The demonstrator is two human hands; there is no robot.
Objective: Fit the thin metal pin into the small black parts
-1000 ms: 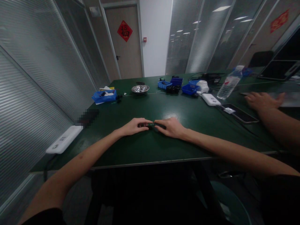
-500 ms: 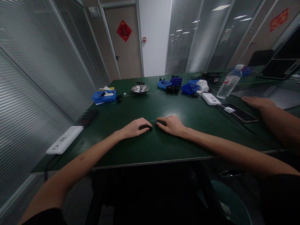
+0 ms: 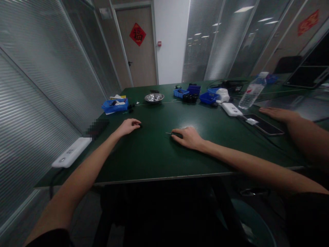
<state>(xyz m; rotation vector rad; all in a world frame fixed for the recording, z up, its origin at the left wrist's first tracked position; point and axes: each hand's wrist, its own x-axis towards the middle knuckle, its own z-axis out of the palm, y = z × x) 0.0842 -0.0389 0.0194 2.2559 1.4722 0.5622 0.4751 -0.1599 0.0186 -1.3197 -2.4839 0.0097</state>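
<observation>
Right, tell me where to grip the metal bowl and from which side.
Likely best by the near rim of the metal bowl, coming from the person's side, thumb inside and fingers outside. It sits upright and its round rim gives an edge to pinch; a dark item lies just behind it, so the far side looks less handy. Keep it level: shiny things lie inside.
</observation>
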